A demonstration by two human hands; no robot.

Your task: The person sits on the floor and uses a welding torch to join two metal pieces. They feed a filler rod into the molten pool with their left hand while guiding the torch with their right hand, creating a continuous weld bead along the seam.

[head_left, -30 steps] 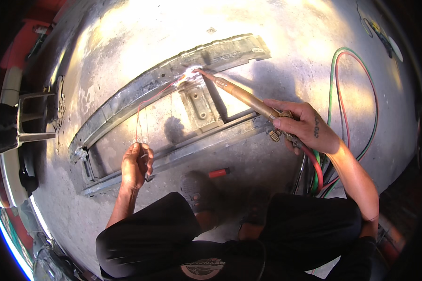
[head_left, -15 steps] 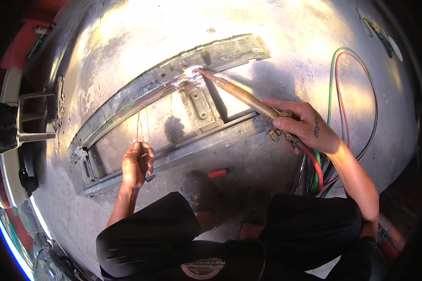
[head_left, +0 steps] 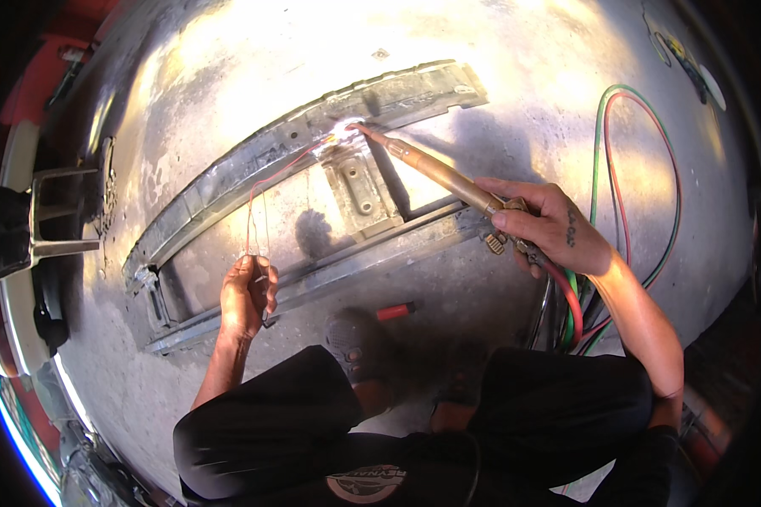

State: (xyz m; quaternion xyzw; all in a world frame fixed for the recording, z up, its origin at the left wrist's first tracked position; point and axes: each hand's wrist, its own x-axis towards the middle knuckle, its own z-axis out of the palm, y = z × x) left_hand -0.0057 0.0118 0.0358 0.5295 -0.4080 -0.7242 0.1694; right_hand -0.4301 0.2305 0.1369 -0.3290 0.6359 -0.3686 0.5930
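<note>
My right hand is wrapped round the valve end of a brass-coloured gas welding torch. The torch points up and left, and its tip meets a bright glow on a grey metal frame lying on the floor. This glow sits where a short crosspiece joins the frame's curved upper rail. In my left hand, fingers pinched, is a thin, bent, copper-coloured filler wire. Its far end reaches the glow beside the torch tip, where glare hides the exact contact.
Red and green hoses run from the torch and loop on the floor at right. A small red cylinder lies near my shoe. A metal bracket-like part stands at far left. Cables lie at the upper right.
The glow at the torch tip looks smaller, with fewer orange sparks. Both hands, the torch and the frame hold nearly the same places.
</note>
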